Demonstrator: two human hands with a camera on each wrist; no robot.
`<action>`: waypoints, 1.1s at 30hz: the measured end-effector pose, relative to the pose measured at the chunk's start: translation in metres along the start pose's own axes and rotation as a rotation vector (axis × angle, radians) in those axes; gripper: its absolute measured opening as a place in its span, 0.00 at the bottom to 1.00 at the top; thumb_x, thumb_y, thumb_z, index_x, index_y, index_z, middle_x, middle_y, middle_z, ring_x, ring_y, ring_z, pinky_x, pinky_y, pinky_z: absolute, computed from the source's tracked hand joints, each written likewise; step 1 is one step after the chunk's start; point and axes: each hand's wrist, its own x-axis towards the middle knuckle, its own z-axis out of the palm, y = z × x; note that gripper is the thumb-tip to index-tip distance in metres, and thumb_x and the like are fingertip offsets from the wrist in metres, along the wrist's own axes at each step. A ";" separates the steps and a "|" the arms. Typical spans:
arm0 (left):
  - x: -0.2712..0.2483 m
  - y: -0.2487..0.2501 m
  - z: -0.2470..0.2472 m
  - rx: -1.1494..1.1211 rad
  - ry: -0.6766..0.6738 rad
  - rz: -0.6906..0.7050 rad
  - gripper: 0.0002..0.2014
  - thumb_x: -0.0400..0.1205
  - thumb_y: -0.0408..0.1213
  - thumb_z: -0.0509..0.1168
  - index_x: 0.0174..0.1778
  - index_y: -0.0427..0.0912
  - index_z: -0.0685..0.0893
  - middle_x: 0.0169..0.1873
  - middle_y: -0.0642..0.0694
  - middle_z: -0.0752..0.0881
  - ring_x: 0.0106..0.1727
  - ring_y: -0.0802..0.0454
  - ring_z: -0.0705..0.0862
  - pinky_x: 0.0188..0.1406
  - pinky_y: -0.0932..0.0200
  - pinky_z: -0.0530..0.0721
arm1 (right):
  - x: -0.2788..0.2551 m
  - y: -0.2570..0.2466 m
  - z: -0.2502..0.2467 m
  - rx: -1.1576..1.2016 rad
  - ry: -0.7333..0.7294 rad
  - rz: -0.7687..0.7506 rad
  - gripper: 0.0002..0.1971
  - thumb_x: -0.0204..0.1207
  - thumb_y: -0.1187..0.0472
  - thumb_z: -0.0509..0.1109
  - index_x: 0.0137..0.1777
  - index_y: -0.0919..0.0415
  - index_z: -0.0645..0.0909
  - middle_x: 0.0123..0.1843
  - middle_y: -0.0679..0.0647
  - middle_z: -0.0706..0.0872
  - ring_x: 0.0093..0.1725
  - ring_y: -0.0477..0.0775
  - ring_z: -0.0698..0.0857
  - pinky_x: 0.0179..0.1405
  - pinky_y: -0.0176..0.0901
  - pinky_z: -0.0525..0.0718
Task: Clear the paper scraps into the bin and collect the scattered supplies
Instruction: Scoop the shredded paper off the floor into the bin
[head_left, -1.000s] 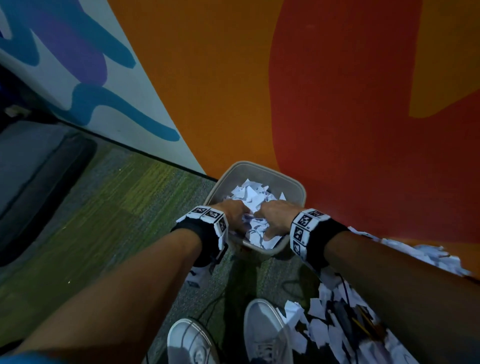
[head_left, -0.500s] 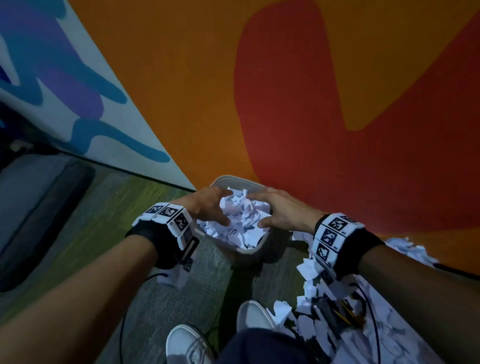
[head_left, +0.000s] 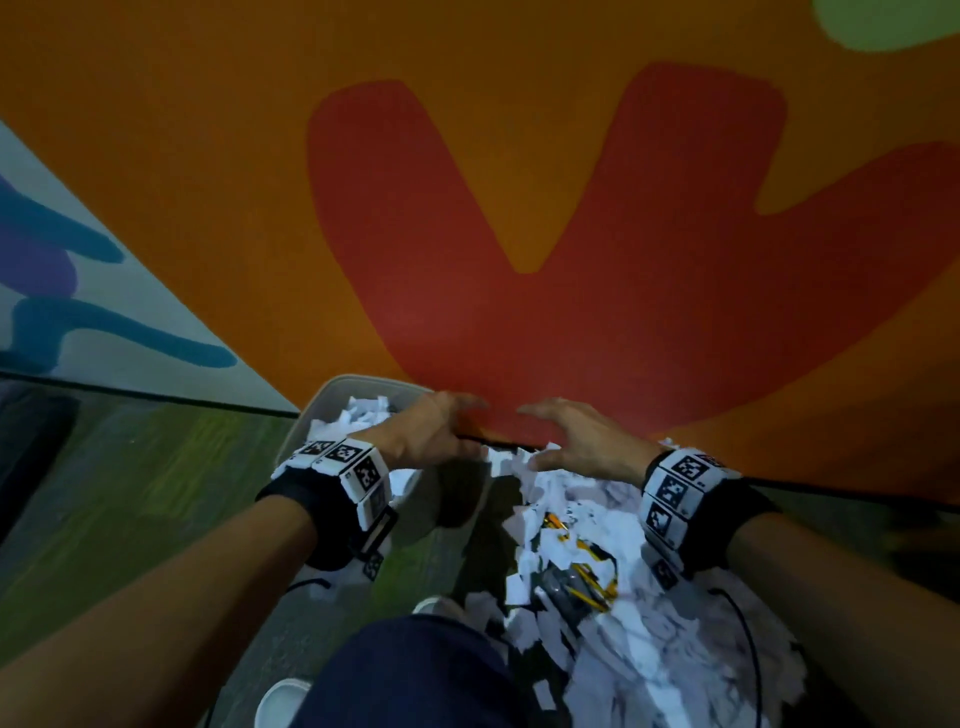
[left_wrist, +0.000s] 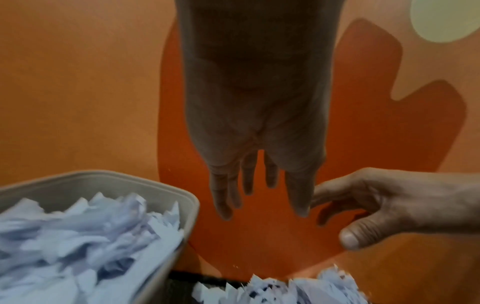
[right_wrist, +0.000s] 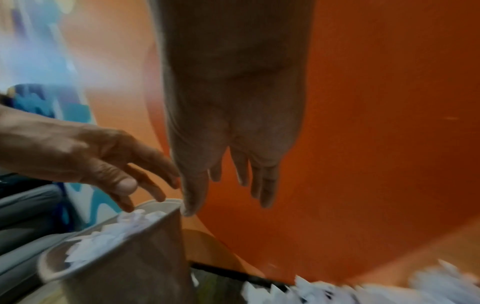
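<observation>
The bin (head_left: 358, 395) stands on the floor against the orange and red wall (head_left: 519, 182), and it serves here as the landmark. It is a pale grey plastic container with rounded corners, and white paper scraps (left_wrist: 78, 236) fill it up to the rim.

The left hand (head_left: 421, 434) is above the right edge of the bin, palm down. Its grip is released: the fingers (left_wrist: 226, 197) are straight and a little spread, and they hold nothing. The right hand (head_left: 576, 441) is just to the right of the bin, near the left hand, with the fingertips of both hands pointing toward each other and toward the wall. Its grip is released too; the fingers (right_wrist: 265, 185) are relaxed and slightly bent, and nothing is between them. Both wrists carry a black band with white marker blocks (head_left: 353, 467).

To the right of the bin, on the floor below the right hand, lies a large heap of loose scraps (head_left: 649, 649), white and torn. Inside this heap, a few yellow pencils (head_left: 587, 571) lie together with a dark object that I cannot identify. A thin black cable (head_left: 748, 649) runs over the heap.

In front of the bin, nearer to the person, the floor is a carpet (head_left: 130, 493) in green and grey. A knee in dark blue trousers (head_left: 410, 670) and the tip of a white shoe (head_left: 280, 701) are there.
</observation>
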 end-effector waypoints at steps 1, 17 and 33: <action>0.010 0.002 0.011 -0.015 -0.014 0.016 0.28 0.77 0.34 0.77 0.73 0.37 0.78 0.64 0.45 0.85 0.62 0.51 0.85 0.63 0.63 0.82 | -0.006 0.018 0.000 0.036 0.003 0.042 0.39 0.76 0.48 0.76 0.84 0.51 0.65 0.82 0.53 0.70 0.80 0.56 0.68 0.76 0.49 0.69; 0.189 -0.052 0.184 -0.084 -0.159 -0.032 0.44 0.72 0.58 0.72 0.83 0.47 0.67 0.78 0.40 0.69 0.80 0.39 0.69 0.74 0.49 0.72 | 0.027 0.217 0.127 -0.035 -0.018 0.552 0.55 0.65 0.34 0.77 0.86 0.52 0.52 0.83 0.66 0.59 0.79 0.72 0.66 0.77 0.64 0.67; 0.225 -0.079 0.251 0.154 -0.099 -0.012 0.29 0.77 0.35 0.71 0.74 0.47 0.70 0.69 0.40 0.64 0.67 0.33 0.71 0.55 0.43 0.82 | 0.067 0.219 0.171 -0.227 -0.005 0.315 0.23 0.67 0.48 0.70 0.60 0.59 0.79 0.57 0.57 0.80 0.59 0.65 0.77 0.64 0.57 0.70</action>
